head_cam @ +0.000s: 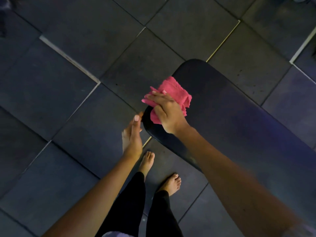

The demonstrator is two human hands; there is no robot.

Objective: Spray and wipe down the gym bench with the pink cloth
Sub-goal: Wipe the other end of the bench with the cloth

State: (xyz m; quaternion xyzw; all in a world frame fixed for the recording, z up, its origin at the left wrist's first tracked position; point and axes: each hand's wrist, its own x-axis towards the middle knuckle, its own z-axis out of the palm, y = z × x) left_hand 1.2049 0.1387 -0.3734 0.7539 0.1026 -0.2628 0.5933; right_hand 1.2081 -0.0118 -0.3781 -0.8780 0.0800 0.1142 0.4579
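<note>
A black padded gym bench (222, 106) runs from the centre toward the lower right. My right hand (166, 112) presses a crumpled pink cloth (174, 93) flat on the bench's near-left end, fingers spread over it. My left hand (132, 135) hangs just left of the bench's corner with straight fingers, its fingertips at the pad's edge, and it holds nothing. No spray bottle is in view.
The floor (68, 117) is dark rubber tile with pale seams. My bare feet (159, 173) stand on it just below the bench's corner, in black leggings. Dark shapes sit at the top-left and top-right edges of the view.
</note>
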